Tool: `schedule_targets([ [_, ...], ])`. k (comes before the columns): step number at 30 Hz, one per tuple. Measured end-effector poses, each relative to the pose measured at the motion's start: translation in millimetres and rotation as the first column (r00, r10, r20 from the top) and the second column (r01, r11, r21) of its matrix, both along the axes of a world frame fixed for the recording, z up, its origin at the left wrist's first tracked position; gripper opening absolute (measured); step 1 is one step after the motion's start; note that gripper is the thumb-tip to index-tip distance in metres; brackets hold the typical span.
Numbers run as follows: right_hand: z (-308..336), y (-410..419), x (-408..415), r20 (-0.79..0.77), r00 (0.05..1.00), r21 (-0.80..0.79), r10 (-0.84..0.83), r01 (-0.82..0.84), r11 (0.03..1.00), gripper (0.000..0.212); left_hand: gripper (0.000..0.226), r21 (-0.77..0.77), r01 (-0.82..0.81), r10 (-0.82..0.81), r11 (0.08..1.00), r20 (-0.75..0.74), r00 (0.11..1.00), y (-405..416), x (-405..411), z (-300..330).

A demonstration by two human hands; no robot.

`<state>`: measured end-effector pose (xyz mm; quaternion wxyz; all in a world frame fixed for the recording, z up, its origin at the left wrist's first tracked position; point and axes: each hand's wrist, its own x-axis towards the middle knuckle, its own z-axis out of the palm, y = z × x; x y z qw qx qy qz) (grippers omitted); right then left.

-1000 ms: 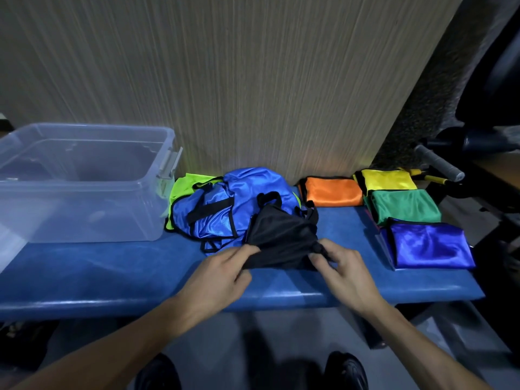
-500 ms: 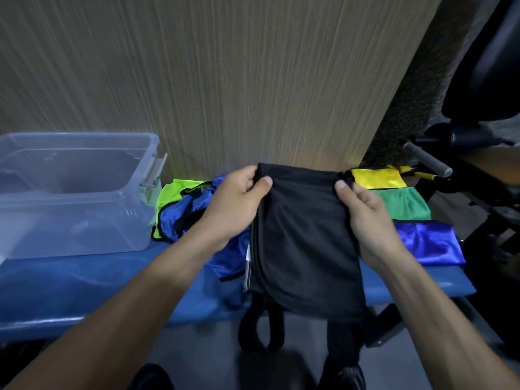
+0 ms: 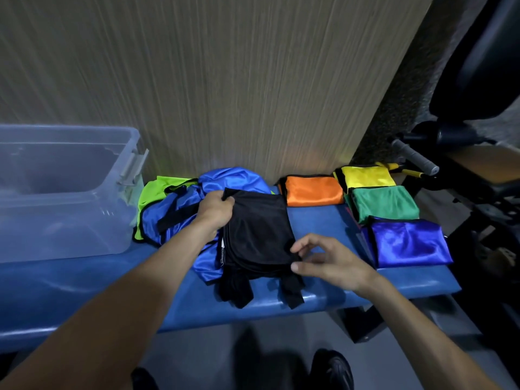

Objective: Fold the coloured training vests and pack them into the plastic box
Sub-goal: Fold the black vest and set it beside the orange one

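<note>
Black vest point(image 3: 257, 229): lies on the blue table point(image 3: 84, 282), partly over the loose blue vest point(image 3: 197, 209); its straps hang at the table's front edge.
Left hand point(image 3: 215, 213): grips the black vest's far left corner, fingers curled over the cloth.
Right hand point(image 3: 327, 261): at the vest's near right edge, thumb and fingertips pinching the fabric there.
Loose pile: blue vest crumpled against the wall, a lime green vest point(image 3: 154, 192) under it, just beside the box.
Plastic box point(image 3: 64, 192): clear, lid off, at the table's left end; no vests seen inside.
Folded vests: orange vest point(image 3: 312, 191) by the wall; yellow vest point(image 3: 365, 177), green vest point(image 3: 384, 204) and purple-blue vest point(image 3: 408, 242) in a row at the right end, touching one another.
Wall point(image 3: 225, 80): wood-grain panel behind the table.
Below: dark shoes point(image 3: 332, 370) on grey floor.
</note>
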<state>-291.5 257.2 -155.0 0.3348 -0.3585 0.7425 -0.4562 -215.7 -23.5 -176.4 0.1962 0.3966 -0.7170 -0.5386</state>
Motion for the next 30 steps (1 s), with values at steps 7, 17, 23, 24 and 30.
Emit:
schedule_targets([
  [7, -25.8, -0.6, 7.3, -0.429, 0.903, -0.045, -0.036, 0.019, 0.999, 0.026, 0.016, 0.086, -0.018, 0.019, 0.996, -0.009, 1.000, -9.2, -4.9, -9.8],
  [17, -20.1, 5.8, 11.1, -0.660, 0.734, 0.049, 0.162, -0.174, 0.984, 0.033, 0.020, -0.005, 0.017, -0.017, 1.000, 0.041, 0.999, -6.9, -0.8, -3.6],
  [23, -6.6, 21.8, 15.1, -0.637, 0.691, 0.212, 0.341, -0.268, 0.940, 0.048, 0.045, -0.578, 0.303, -0.075, 0.758, 0.385, 0.920, 10.8, 25.9, 32.1],
  [24, -6.1, 23.8, 16.2, -0.645, 0.670, 0.240, 0.367, -0.278, 0.930, 0.050, 0.043, -0.687, 0.336, -0.072, 0.645, 0.383, 0.921, 17.7, 32.1, 37.1],
  [30, -9.5, 24.7, 22.4, -0.756, 0.591, 0.163, 0.283, -0.248, 0.955, 0.027, 0.016, -0.725, 0.616, -0.469, 0.308, 0.448, 0.762, 91.8, 73.4, 54.9],
])
